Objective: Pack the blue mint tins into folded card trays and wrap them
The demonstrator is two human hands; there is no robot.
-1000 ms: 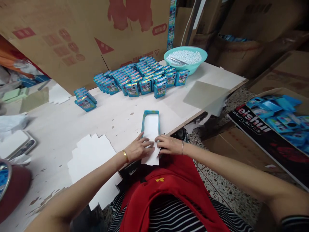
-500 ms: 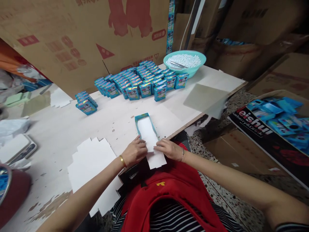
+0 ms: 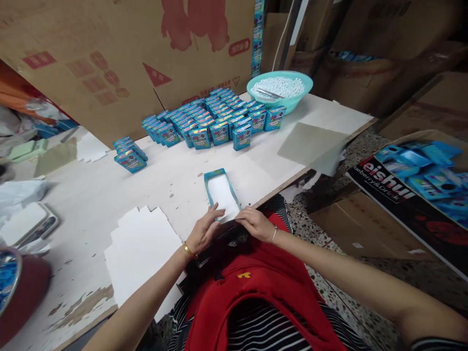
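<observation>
A shallow cardboard box with blue side walls and a white inside lies on the table in front of me. At its near left corner is my left hand, fingers stretched apart and some reaching over the box's near end. My right hand has its fingers pinched on the near right corner of the box. The flap at the near end is hardly visible now. To the left, under my left forearm, lie flat white cardboard blanks.
Rows of small blue packets stand at the back, with a short row apart on the left. Behind them is a turquoise bowl of white pellets. A red pot stands left; an open carton of blue packets sits right.
The white flap that stuck out toward me at the box's near end no longer extends there. My left hand has opened its fingers and shifted slightly; my right stays at the corner.
</observation>
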